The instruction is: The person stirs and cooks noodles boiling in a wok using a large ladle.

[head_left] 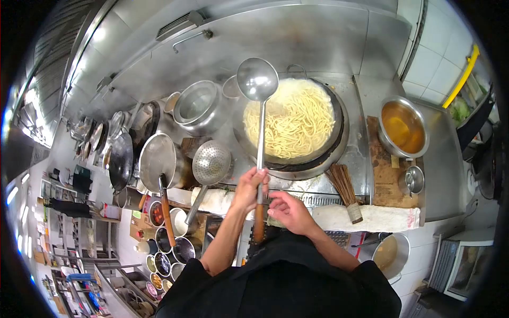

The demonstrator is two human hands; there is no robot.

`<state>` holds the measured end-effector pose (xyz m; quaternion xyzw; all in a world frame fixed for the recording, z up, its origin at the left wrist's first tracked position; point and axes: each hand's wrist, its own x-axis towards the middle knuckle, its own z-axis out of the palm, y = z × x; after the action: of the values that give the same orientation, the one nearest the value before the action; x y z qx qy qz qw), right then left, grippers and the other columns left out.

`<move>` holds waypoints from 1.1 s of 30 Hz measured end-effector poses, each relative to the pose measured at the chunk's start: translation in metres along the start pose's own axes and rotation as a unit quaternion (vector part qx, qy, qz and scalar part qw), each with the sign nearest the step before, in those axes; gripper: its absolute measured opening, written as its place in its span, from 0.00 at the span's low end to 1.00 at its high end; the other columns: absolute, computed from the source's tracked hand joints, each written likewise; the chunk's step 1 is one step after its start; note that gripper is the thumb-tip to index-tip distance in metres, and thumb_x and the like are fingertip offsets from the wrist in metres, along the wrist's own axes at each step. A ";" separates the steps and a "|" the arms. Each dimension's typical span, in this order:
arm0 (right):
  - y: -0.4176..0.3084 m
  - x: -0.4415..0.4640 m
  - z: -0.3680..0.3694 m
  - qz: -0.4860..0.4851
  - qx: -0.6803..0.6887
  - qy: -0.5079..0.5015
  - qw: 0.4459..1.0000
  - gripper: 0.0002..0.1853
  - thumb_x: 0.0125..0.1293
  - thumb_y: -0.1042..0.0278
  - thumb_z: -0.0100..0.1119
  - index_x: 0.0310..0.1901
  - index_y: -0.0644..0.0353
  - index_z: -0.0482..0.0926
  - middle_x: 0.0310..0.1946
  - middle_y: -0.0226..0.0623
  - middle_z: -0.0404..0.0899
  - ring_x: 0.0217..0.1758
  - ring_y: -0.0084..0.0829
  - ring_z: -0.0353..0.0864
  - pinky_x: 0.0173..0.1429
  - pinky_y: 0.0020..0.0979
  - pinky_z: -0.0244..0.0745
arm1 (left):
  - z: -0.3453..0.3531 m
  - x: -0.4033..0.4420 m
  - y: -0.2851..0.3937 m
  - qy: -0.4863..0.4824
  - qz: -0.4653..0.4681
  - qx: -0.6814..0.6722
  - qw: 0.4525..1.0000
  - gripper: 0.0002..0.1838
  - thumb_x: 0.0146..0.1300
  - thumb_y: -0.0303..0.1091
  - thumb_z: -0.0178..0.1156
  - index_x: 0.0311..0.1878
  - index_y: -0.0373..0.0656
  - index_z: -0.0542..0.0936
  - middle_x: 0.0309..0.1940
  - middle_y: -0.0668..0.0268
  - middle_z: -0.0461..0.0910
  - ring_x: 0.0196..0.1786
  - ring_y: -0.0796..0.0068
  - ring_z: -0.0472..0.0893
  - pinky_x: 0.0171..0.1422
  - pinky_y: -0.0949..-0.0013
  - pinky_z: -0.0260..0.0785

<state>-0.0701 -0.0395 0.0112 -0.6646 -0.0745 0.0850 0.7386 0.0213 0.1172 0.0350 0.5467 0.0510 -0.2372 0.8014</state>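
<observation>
My left hand (249, 190) is closed around the steel shaft of a long ladle (257, 79), whose wooden grip hangs down towards my body. The ladle's bowl is raised at the upper left side of a wok (343, 117), partly covering its rim. Thick yellow noodles (302, 121) in pale, foamy liquid fill the wok. Just right of the ladle's handle is my right hand (292, 213), its fingers loosely bent and apart, with nothing visibly held. A perforated skimmer (211, 163) lies to the left of the wok.
A bamboo brush (344, 185) leans beside a white towel (371, 216) along the stove's front edge. On the right stands a steel bowl of orange-brown liquid (403, 127). Pots (159, 161) and woks (121, 159) line the left, with several seasoning containers (183, 249) below them.
</observation>
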 end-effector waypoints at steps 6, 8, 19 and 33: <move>0.002 0.001 -0.015 0.008 0.061 0.096 0.993 0.30 0.65 0.77 0.59 0.67 0.60 0.60 0.36 0.32 0.76 0.32 0.22 0.77 0.37 0.26 0.75 | 0.056 0.014 -0.033 -0.123 0.013 -0.098 0.987 0.11 0.75 0.35 0.53 0.54 0.41 0.72 0.41 0.66 0.79 0.41 0.78 0.78 0.44 0.74 0.76; -0.025 0.003 -0.033 0.070 -0.002 0.125 0.990 0.27 0.63 0.80 0.56 0.65 0.61 0.63 0.35 0.32 0.74 0.30 0.25 0.79 0.33 0.26 0.76 | 0.064 0.026 -0.039 -0.141 0.011 -0.063 0.988 0.17 0.75 0.34 0.53 0.62 0.39 0.70 0.53 0.61 0.79 0.52 0.75 0.77 0.55 0.69 0.73; -0.040 0.069 -0.197 -0.023 -0.490 0.298 0.819 0.14 0.66 0.62 0.60 0.47 0.63 0.77 0.34 0.51 0.83 0.34 0.51 0.83 0.38 0.44 0.76 | -0.021 -0.024 -0.034 -0.194 0.022 0.262 0.945 0.19 0.70 0.36 0.60 0.61 0.41 0.79 0.50 0.67 0.83 0.52 0.78 0.78 0.61 0.70 0.70; -0.101 0.180 -0.283 0.054 -0.860 0.221 0.457 0.11 0.64 0.66 0.56 0.46 0.57 0.75 0.36 0.45 0.85 0.45 0.52 0.85 0.48 0.49 0.81 | -0.195 0.018 -0.135 0.273 0.252 0.647 0.666 0.16 0.58 0.39 0.67 0.50 0.49 0.82 0.51 0.66 0.80 0.62 0.62 0.73 0.66 0.48 0.58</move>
<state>0.1707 -0.2837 0.0816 -0.9616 0.0926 -0.1322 -0.2222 0.0128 0.2480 -0.1641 0.9600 -0.0387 0.1602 0.2263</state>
